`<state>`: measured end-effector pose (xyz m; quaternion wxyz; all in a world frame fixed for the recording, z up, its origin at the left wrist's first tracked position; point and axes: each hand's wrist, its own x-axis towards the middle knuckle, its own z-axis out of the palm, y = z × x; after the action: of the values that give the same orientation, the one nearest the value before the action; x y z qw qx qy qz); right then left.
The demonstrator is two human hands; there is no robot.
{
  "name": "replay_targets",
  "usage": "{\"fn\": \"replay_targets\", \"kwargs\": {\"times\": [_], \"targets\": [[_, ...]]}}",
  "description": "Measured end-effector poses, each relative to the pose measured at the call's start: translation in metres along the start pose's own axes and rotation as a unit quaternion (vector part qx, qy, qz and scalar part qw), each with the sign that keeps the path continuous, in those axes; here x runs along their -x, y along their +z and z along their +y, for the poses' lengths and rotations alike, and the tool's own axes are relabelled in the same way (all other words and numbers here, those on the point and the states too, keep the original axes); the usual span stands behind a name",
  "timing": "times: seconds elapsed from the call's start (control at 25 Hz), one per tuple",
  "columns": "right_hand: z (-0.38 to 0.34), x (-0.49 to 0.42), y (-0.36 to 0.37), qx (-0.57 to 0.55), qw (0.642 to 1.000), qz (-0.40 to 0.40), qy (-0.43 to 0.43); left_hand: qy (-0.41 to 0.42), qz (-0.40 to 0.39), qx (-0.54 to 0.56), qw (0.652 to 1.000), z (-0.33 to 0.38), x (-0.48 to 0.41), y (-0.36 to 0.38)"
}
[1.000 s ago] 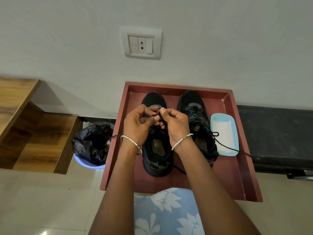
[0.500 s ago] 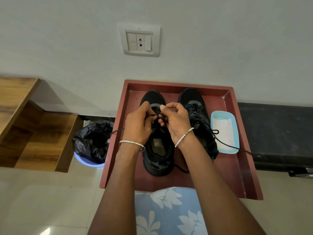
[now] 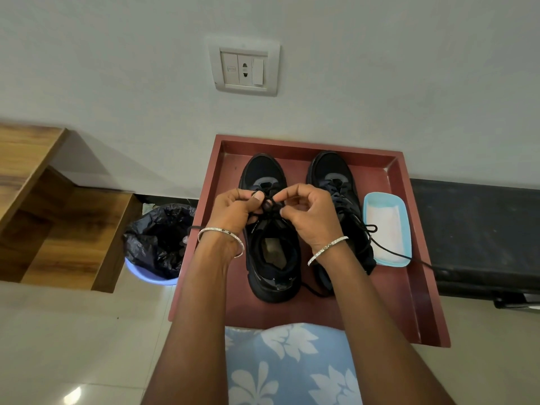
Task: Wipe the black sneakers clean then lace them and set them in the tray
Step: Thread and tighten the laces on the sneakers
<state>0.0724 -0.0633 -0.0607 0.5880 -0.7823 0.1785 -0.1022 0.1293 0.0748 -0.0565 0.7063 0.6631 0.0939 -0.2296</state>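
Two black sneakers stand side by side, toes toward the wall, in a dark red tray (image 3: 409, 302). Over the left sneaker (image 3: 273, 264) my left hand (image 3: 236, 209) and my right hand (image 3: 306, 211) each pinch its black lace (image 3: 268, 204) above the tongue, fingertips nearly touching. One end of that lace trails over the tray's left rim. The right sneaker (image 3: 336, 176) is partly hidden by my right wrist; its loose lace (image 3: 391, 251) runs off to the right.
A light blue dish (image 3: 387, 200) with a white cloth in it sits in the tray at the right. A lilac bin with a black bag (image 3: 157, 241) stands left of the tray, beside wooden shelving (image 3: 43, 200). A black bench (image 3: 479, 235) lies right.
My hands have stayed over the left sneaker's tongue, working the lace. The fingers have drawn slightly apart, with the lace now pinched between them.
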Motion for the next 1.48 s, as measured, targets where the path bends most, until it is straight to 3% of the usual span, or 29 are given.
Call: {"fn": "replay_targets", "kwargs": {"times": [0.12, 0.28, 0.56, 0.68, 0.84, 1.0, 1.36, 1.48], "targets": [[0.002, 0.007, -0.002, 0.065, 0.994, -0.038, -0.082, -0.021, 0.01, 0.013, 1.0, 0.003, 0.001, -0.001], [0.002, 0.006, 0.006, 0.059, 0.991, 0.022, -0.115, -0.038, 0.012, 0.015, 0.999, 0.004, 0.003, 0.0], [0.003, 0.015, 0.003, -0.087, 0.995, 0.005, 0.047, -0.06, 0.084, 0.043, 0.994, -0.002, -0.001, 0.002], [0.001, 0.03, -0.003, -0.192, 0.973, 0.008, 0.129, -0.053, 0.136, 0.06, 0.987, -0.01, -0.004, 0.006], [-0.003, 0.032, -0.005, -0.304, 0.934, 0.006, 0.186, -0.018, 0.181, 0.004, 0.983, -0.019, -0.008, 0.008], [-0.004, 0.031, 0.003, -0.292, 0.921, 0.041, 0.254, 0.01, 0.212, -0.046, 0.976, -0.028, -0.012, 0.01], [-0.003, 0.026, 0.002, -0.248, 0.916, 0.048, 0.312, 0.037, 0.253, -0.125, 0.959, -0.036, -0.023, 0.012], [-0.003, 0.024, 0.004, -0.248, 0.918, 0.051, 0.305, 0.027, 0.22, -0.146, 0.964, -0.034, -0.026, 0.008]]}}
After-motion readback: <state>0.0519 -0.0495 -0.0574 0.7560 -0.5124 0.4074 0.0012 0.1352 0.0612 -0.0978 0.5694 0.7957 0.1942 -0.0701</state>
